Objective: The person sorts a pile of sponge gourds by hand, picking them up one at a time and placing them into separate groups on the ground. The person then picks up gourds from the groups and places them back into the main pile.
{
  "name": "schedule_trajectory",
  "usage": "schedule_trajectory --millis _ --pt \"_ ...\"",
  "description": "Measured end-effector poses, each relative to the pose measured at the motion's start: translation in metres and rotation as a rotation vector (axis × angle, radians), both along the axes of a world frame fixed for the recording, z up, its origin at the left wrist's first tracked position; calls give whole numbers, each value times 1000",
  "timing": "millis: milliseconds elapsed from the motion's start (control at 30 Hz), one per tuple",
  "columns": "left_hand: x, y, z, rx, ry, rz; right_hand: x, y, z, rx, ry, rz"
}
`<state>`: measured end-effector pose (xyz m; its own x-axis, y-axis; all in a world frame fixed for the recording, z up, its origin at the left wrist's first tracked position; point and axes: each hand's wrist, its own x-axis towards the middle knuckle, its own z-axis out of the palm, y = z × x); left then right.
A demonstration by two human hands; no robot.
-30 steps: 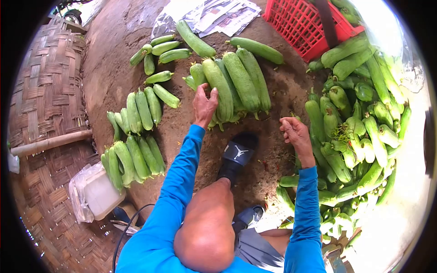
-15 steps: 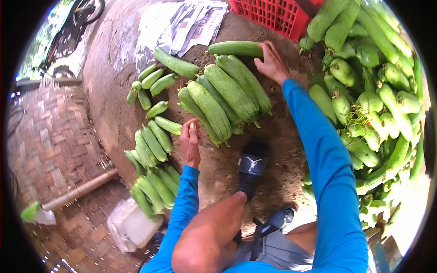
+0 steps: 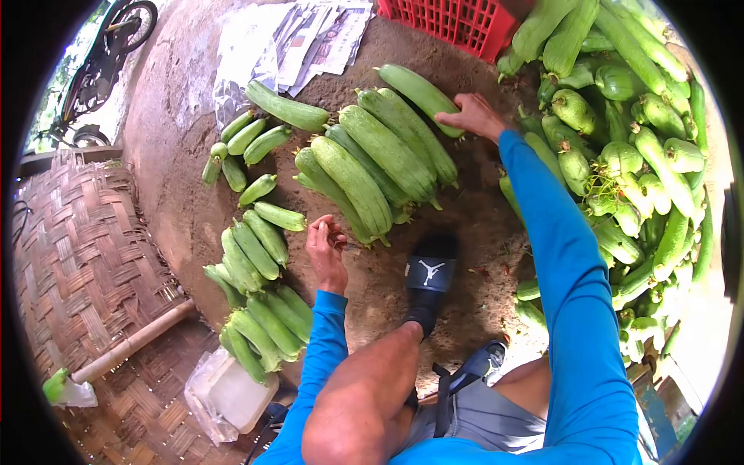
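Head view: right hand (image 3: 480,118) grips one end of a long gourd (image 3: 417,87) beside the central row (image 3: 387,151); left hand (image 3: 326,256), loosely curled, appears empty. Smaller rows (image 3: 254,249) lie grouped; large heap (image 3: 620,159) looks unsorted.

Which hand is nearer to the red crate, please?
Right. The right hand is just this side of the crate; the left hand is farther back, by the large gourds.

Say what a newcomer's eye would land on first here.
Probably the bright heap of green gourds filling the right side. Next, the row of large gourds at the centre, with the person's right hand on the end of a long gourd beside it. Then the red crate at the top edge.
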<state>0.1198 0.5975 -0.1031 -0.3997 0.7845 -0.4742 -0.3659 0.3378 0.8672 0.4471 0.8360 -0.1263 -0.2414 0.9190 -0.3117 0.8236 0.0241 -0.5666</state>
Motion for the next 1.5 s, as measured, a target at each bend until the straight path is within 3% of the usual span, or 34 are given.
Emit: schedule_trajectory --millis 67,167,333,400,600,700,733,800,867,900,967,1033,1067,1100,1133,1200,1300,1400,1500 --pt "5 -4 -3 11 -32 -13 13 -21 -1 41 -23 6" --pt "15 -6 -5 -2 -67 -16 22 -51 8 -274 101 -39" --pt "25 -4 3 23 -103 -7 19 -62 13 -321 13 -47" --pt "23 -2 3 19 -82 24 14 -66 11 -97 -74 -32" --pt "28 1 7 74 137 167 19 -100 -2 18 -33 22" --pt "46 13 30 207 133 80 34 -146 24 136 86 155" --pt "54 21 38 217 112 43 42 -166 68 143 286 268" --pt "75 37 62 301 156 -235 69 -204 100 46 292 291" --pt "109 55 96 238 252 -425 100 -237 139 -433 277 369" --pt "124 64 109 255 284 -539 117 -254 153 -420 270 336" --pt "157 75 134 293 312 -665 155 -287 179 -34 304 97" --pt "188 80 159 465 372 -966 192 -310 198 221 299 -279" --pt "205 80 174 482 374 -976 222 -314 198 524 41 -280" --pt "222 77 189 469 401 -1115 245 -320 206 640 -84 -453" --pt "237 76 199 452 432 -1254 257 -328 216 516 -112 -769" --pt "262 76 204 470 453 -1366 284 -331 223 443 -371 -982" --pt "298 69 202 557 550 -1586 295 -323 212 252 -502 -1129" --pt "325 54 207 702 624 -1648 311 -311 200 84 -410 -1111" --pt "332 44 209 628 529 -1714 322 -314 211 36 -345 -1102"
